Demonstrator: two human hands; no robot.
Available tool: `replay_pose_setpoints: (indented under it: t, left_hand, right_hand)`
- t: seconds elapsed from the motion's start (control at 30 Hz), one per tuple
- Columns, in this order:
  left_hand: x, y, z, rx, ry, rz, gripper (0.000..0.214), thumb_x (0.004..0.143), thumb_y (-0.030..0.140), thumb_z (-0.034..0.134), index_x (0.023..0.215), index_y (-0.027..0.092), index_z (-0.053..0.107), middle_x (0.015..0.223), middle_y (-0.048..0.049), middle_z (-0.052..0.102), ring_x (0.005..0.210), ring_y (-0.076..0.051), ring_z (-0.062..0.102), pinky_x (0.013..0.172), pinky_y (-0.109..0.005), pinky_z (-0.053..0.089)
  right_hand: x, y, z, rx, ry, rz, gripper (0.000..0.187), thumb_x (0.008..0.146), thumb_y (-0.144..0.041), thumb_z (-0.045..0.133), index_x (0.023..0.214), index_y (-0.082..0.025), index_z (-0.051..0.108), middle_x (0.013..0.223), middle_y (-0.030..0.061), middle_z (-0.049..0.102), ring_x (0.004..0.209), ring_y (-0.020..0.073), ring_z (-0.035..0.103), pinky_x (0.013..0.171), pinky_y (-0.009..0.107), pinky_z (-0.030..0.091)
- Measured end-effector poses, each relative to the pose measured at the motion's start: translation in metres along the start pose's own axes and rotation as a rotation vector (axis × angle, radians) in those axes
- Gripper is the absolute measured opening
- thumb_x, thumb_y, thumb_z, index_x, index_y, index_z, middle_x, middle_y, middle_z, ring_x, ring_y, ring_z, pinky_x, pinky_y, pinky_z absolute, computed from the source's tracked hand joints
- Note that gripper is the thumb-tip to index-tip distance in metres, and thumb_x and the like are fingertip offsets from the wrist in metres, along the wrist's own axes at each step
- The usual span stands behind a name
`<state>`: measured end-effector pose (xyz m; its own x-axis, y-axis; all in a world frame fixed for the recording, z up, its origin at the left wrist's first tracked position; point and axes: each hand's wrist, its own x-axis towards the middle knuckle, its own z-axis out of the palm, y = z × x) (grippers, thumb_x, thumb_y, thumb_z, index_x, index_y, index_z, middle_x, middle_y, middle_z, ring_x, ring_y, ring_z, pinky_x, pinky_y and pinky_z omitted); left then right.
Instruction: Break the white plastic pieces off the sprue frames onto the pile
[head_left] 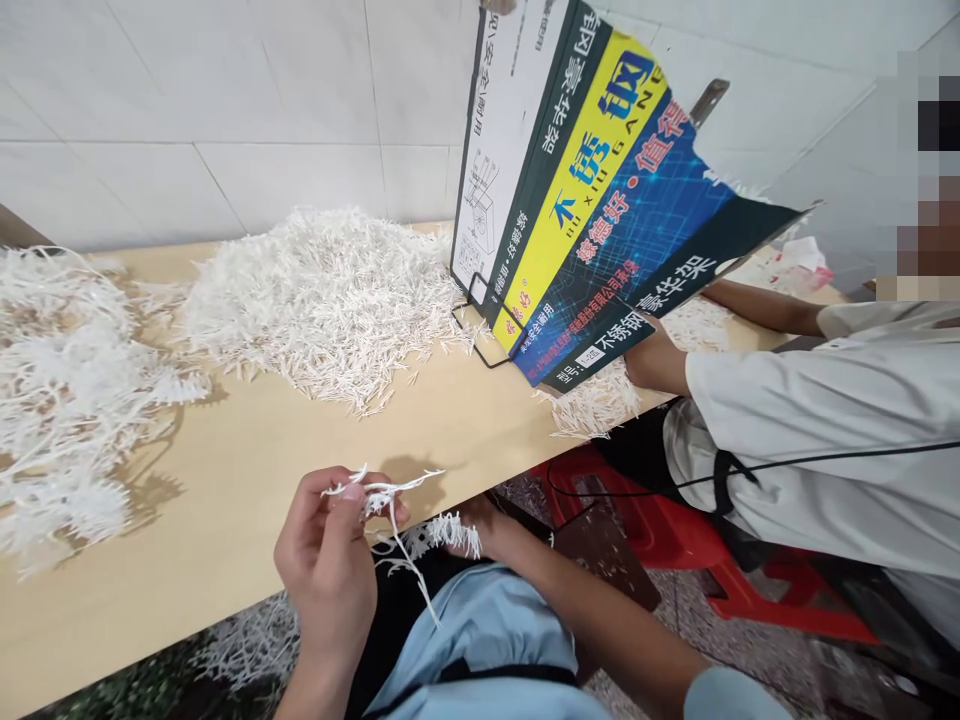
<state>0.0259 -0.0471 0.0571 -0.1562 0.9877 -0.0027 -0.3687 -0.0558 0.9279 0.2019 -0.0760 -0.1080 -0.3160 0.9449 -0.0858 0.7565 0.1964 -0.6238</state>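
Left hand (330, 565) is right up close, fingers pinched on a white plastic strip (386, 495) just over the near edge of the table (247, 470). Right hand (484, 525) sits at the strip's bristly end, but I can't tell its grip. A pile of white sticks (322, 300) lies further back, beside a printed box (592, 190).

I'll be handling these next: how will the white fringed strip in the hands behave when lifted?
Probably floppy: the strip droops and curls below the left hand. Likely very light, since thin strands stick out unsupported. Its fringe may snag or shed, judging by the loose pile nearby.
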Motion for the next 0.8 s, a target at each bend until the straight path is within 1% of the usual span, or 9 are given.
replay_pose_setpoints:
  t: [0.07, 0.13, 0.23, 0.3, 0.4, 0.53, 0.67, 0.73, 0.8]
  left_hand:
    - [0.001, 0.004, -0.003, -0.003, 0.01, 0.017, 0.008, 0.089, 0.022, 0.07, 0.086, 0.018, 0.064, 0.072, -0.0018, 0.073, 0.053, -0.018, 0.068, 0.053, -0.03, 0.055]
    - [0.001, 0.009, -0.007, -0.007, 0.023, 0.038, 0.006, 0.089, 0.022, 0.07, 0.087, 0.018, 0.065, 0.071, -0.0024, 0.073, 0.052, -0.019, 0.067, 0.051, -0.031, 0.055]
    - [0.001, 0.015, -0.015, 0.002, 0.028, 0.045, 0.005, 0.089, 0.021, 0.07, 0.087, 0.018, 0.066, 0.071, -0.0029, 0.073, 0.052, -0.02, 0.067, 0.049, -0.032, 0.055]
    - [0.001, 0.016, -0.018, 0.009, 0.018, 0.029, 0.006, 0.089, 0.02, 0.07, 0.086, 0.017, 0.066, 0.07, -0.003, 0.072, 0.052, -0.02, 0.067, 0.048, -0.031, 0.054]
    - [0.002, 0.016, -0.02, 0.01, 0.0, -0.002, 0.006, 0.089, 0.02, 0.07, 0.087, 0.017, 0.065, 0.072, -0.0035, 0.073, 0.052, -0.02, 0.067, 0.048, -0.031, 0.054]
    - [0.004, 0.018, -0.017, 0.004, 0.012, 0.008, 0.004, 0.088, 0.019, 0.07, 0.088, 0.017, 0.066, 0.071, -0.0026, 0.072, 0.055, -0.021, 0.069, 0.05, -0.032, 0.055]
    - [0.003, 0.022, -0.015, 0.012, 0.038, 0.049, 0.004, 0.088, 0.019, 0.071, 0.089, 0.018, 0.067, 0.07, -0.0013, 0.072, 0.055, -0.021, 0.069, 0.049, -0.032, 0.055]
    - [0.003, 0.022, -0.014, 0.042, 0.073, 0.061, 0.008, 0.088, 0.023, 0.073, 0.091, 0.019, 0.067, 0.075, -0.0019, 0.074, 0.06, -0.022, 0.071, 0.053, -0.034, 0.058]
    - [0.006, 0.019, -0.014, 0.145, 0.119, 0.086, 0.011, 0.088, 0.028, 0.076, 0.093, 0.02, 0.068, 0.091, -0.0047, 0.077, 0.082, -0.024, 0.076, 0.068, -0.036, 0.062]
  right_hand:
    - [-0.021, -0.001, -0.002, 0.046, -0.046, -0.04, 0.046, 0.086, -0.025, 0.071, 0.131, -0.033, 0.073, 0.137, 0.0034, 0.072, 0.14, 0.0309, 0.056, 0.126, 0.048, 0.032]
    - [-0.05, 0.007, -0.002, 0.158, -0.021, 0.037, 0.043, 0.095, -0.03, 0.063, 0.137, -0.033, 0.069, 0.151, 0.0037, 0.062, 0.149, 0.0294, 0.046, 0.129, 0.05, 0.023]
    - [-0.088, 0.036, 0.007, 0.47, 0.175, 0.452, 0.054, 0.101, -0.049, 0.052, 0.15, -0.028, 0.058, 0.163, 0.0062, 0.049, 0.155, 0.0278, 0.038, 0.131, 0.049, 0.02]
    - [-0.098, 0.053, 0.018, 0.736, 0.239, 0.719, 0.071, 0.095, -0.068, 0.05, 0.149, -0.023, 0.06, 0.161, 0.0096, 0.05, 0.155, 0.0311, 0.037, 0.131, 0.051, 0.021]
    - [-0.096, 0.059, 0.03, 0.961, 0.255, 0.836, 0.087, 0.083, -0.082, 0.057, 0.143, -0.02, 0.065, 0.157, 0.0114, 0.055, 0.156, 0.0327, 0.036, 0.131, 0.049, 0.021]
    - [-0.101, 0.042, 0.024, 0.937, 0.287, 0.846, 0.083, 0.077, -0.079, 0.064, 0.137, -0.023, 0.069, 0.155, 0.0104, 0.057, 0.155, 0.0305, 0.037, 0.131, 0.046, 0.019]
    - [-0.157, 0.027, 0.011, 0.717, 0.471, 0.98, 0.073, 0.076, -0.076, 0.055, 0.114, -0.018, 0.079, 0.131, 0.0146, 0.074, 0.132, 0.0367, 0.063, 0.12, 0.05, 0.04]
    - [-0.193, 0.02, 0.002, 0.637, 0.374, 1.028, 0.062, 0.074, -0.071, 0.056, 0.091, -0.017, 0.081, 0.106, 0.0154, 0.081, 0.112, 0.0397, 0.072, 0.108, 0.053, 0.05]
    - [-0.222, 0.012, -0.007, 0.626, 0.161, 1.057, 0.053, 0.07, -0.068, 0.059, 0.072, -0.019, 0.079, 0.086, 0.0154, 0.081, 0.099, 0.0413, 0.075, 0.099, 0.053, 0.056]
